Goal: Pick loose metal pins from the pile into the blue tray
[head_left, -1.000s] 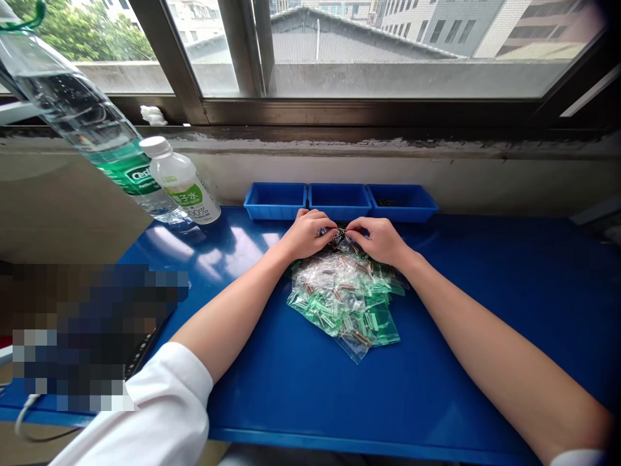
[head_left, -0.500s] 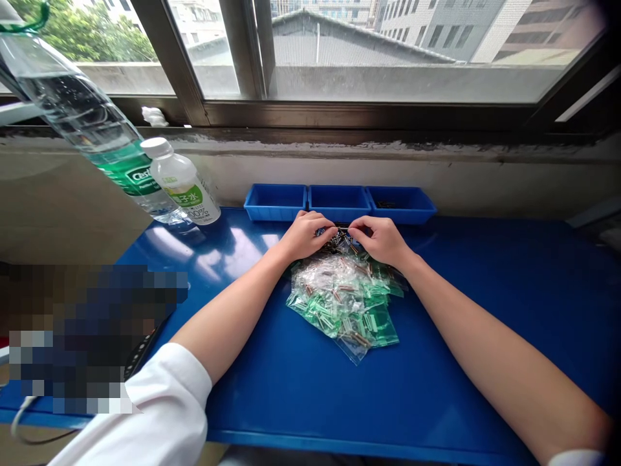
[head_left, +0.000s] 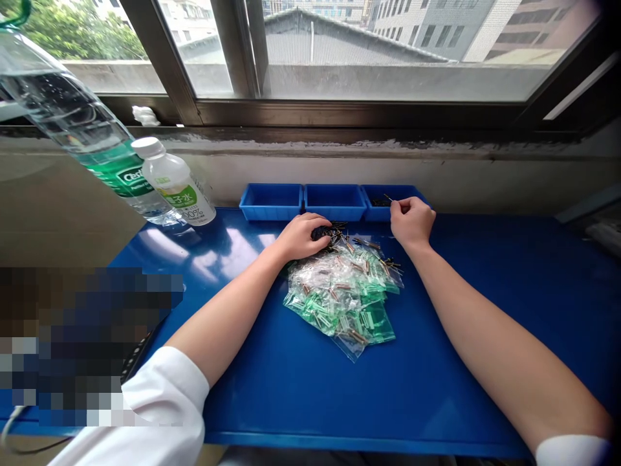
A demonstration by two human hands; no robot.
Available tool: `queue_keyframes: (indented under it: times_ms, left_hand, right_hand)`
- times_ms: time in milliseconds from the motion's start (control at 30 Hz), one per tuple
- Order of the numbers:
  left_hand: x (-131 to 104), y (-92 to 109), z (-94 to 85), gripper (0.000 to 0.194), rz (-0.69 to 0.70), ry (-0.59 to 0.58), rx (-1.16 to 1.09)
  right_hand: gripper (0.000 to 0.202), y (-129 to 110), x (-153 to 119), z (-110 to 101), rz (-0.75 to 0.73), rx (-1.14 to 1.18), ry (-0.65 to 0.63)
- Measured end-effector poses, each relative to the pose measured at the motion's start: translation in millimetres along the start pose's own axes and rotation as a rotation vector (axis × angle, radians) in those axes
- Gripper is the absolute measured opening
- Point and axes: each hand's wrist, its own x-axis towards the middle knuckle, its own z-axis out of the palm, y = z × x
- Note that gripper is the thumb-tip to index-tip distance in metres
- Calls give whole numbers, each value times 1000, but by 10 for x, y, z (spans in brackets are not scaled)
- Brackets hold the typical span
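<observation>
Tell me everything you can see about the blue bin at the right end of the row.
The bin is blue, open-topped and apparently plastic, with a rim and sloping walls. It sits upright at the back of the table, near the wall and close beside the middle bin. Small dark pieces lie inside. The right hand hides part of it and holds a thin pin at its opening; whether either touches it isn't clear.

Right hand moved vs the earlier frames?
Yes, rightward: the right hand went from the pile in front of the middle blue bin to the right-hand blue bin, holding a thin pin.
</observation>
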Motion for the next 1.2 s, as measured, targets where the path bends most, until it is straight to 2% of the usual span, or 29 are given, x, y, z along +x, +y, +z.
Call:
queue_keyframes:
  times_ms: [200, 400, 533, 600, 733, 800, 900, 1200]
  left_hand:
    - [-4, 7, -31, 38, 3, -79, -1]
    - [-1, 1, -28, 38, 3, -107, 0]
    - [5, 9, -42, 38, 2, -122, 5]
    - [7, 13, -50, 40, 5, -137, 1]
    - [6, 11, -49, 42, 13, -156, -1]
    - [5, 2, -40, 40, 19, -152, 0]
    - [4, -12, -26, 37, 35, -141, -4]
    - [8, -9, -26, 36, 38, -141, -8]
  right_hand:
    - [15, 49, 52, 12, 49, -13, 3]
    - [15, 86, 77, 39, 90, 40, 13]
    - [18, 36, 0, 44, -6, 135, 5]
    - [18, -24, -71, 35, -120, 184, -77]
    - [20, -153, -201, 19, -369, 218, -419]
    - [23, -189, -237, 27, -460, 186, -536]
    - [29, -189, -256, 61, -511, 113, -613]
    - [41, -167, -247, 72, -533, 29, -725]
